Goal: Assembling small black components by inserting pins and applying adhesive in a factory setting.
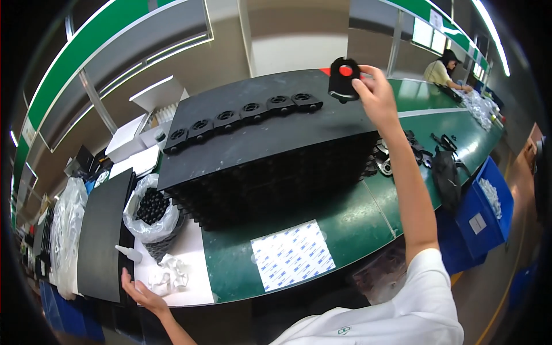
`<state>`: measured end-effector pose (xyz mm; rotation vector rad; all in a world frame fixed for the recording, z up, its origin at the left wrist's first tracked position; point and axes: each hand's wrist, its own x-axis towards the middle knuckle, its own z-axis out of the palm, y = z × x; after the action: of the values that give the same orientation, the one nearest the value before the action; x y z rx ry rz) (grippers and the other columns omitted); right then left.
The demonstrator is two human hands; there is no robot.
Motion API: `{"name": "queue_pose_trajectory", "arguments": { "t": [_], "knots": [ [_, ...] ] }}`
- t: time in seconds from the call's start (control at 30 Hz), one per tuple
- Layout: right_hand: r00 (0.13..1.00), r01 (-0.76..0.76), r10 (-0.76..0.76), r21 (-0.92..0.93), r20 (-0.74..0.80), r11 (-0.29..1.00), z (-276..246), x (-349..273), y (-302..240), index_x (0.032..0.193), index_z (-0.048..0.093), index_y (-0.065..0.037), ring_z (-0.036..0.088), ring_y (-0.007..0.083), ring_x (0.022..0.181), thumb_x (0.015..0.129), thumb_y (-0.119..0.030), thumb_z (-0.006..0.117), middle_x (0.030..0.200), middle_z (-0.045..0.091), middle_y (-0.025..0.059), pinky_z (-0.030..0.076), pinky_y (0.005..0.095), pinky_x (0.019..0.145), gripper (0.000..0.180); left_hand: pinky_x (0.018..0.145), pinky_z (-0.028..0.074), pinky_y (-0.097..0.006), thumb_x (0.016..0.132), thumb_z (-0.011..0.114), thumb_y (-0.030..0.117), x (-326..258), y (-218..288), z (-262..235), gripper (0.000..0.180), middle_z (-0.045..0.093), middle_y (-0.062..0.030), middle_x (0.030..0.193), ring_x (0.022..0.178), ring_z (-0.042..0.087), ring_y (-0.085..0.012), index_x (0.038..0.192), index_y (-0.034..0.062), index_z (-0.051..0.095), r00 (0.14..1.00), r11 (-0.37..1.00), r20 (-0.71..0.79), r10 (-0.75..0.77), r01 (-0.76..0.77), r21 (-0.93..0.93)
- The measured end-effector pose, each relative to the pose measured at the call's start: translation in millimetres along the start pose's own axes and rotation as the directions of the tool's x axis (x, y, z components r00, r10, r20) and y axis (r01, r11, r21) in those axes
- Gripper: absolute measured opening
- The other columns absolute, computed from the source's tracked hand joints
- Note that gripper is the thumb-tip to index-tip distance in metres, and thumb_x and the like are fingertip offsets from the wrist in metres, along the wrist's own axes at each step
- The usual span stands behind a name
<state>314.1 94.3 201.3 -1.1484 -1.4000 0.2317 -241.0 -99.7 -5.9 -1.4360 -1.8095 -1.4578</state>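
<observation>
My right hand (375, 92) is raised over the far right corner of a tall stack of black trays (270, 167) and grips a black plastic part with a red round centre (344, 77). A row of several similar black parts (241, 115) lies along the top tray. My left hand (140, 294) reaches down to the lower left, its fingers resting at the near edge of a flat black sheet (103, 236), close to a crumpled white glove (168, 273) and a small white bottle (129, 252).
A bag of small black rings (150, 210) stands left of the stack. A white sticker sheet (292, 255) lies on the green bench. Loose black parts (414, 152) lie to the right, blue bins (483, 215) beside the bench. Another person (441, 70) works far right.
</observation>
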Motion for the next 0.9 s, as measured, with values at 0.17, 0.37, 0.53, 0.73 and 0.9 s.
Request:
{"name": "queue_pose_trajectory", "arguments": {
  "t": [0.17,0.37,0.53,0.73,0.9],
  "knots": [
    [0.967,-0.082,0.149,-0.302,0.206,0.950,15.9,62.4,74.1,0.101,0.062,0.003,0.059,0.0230,0.094,0.083,-0.016,0.054,0.091,0.064,0.0168,0.044,0.0330,0.083,0.028,0.087,0.039,-0.039,0.089,0.052,0.020,54.9,-16.4,14.4,0.042,0.046,-0.0157,0.125,0.107,0.046,-0.0295,0.127,0.0030,0.043,0.980,0.979,-0.108,-0.168,0.179,0.101],
    [0.862,-0.285,0.367,-0.263,0.350,0.922,16.4,59.9,60.7,0.086,0.065,0.000,0.050,0.0106,0.062,0.085,-0.021,0.055,0.075,0.058,0.0046,0.044,0.0249,0.062,0.023,0.087,0.040,-0.039,0.086,0.058,0.023,68.2,-82.1,40.1,0.051,0.042,-0.0173,0.128,0.110,0.045,-0.0309,0.130,0.0046,0.039,0.969,0.972,0.076,-0.234,0.230,0.053],
    [0.982,-0.078,0.085,-0.045,0.168,0.996,-38.6,11.0,32.9,0.097,0.064,0.000,0.053,0.0087,0.069,0.088,-0.018,0.053,0.085,0.063,0.0039,0.043,0.0231,0.063,0.023,0.086,0.043,-0.037,0.089,0.054,0.020,59.0,-87.3,55.1,0.032,0.058,-0.0172,0.108,0.099,0.056,-0.0306,0.116,0.0023,0.053,0.952,0.967,0.167,-0.256,0.254,0.034],
    [0.998,-0.059,0.060,0.116,-0.001,0.991,-50.3,-119.1,15.2,0.101,0.061,0.000,0.051,0.0057,0.067,0.088,-0.005,0.052,0.082,0.063,0.0039,0.042,0.0186,0.062,0.017,0.084,0.045,-0.033,0.093,0.047,0.016,69.0,-39.1,35.9,0.025,0.062,-0.0152,0.103,0.092,0.060,-0.0245,0.105,-0.0039,0.055,0.968,0.978,-0.144,-0.204,0.195,-0.076],
    [0.830,-0.474,0.304,0.303,0.467,0.827,2.9,-265.7,-24.9,0.103,0.059,-0.001,0.060,0.0110,0.078,0.089,-0.005,0.050,0.086,0.063,0.0072,0.048,0.0236,0.069,0.017,0.086,0.044,-0.034,0.094,0.046,0.024,22.7,112.7,-1.5,0.035,0.059,-0.0159,0.102,0.094,0.055,-0.0227,0.107,-0.0080,0.048,0.988,0.943,-0.092,-0.127,0.092,-0.319]
  ]
}}
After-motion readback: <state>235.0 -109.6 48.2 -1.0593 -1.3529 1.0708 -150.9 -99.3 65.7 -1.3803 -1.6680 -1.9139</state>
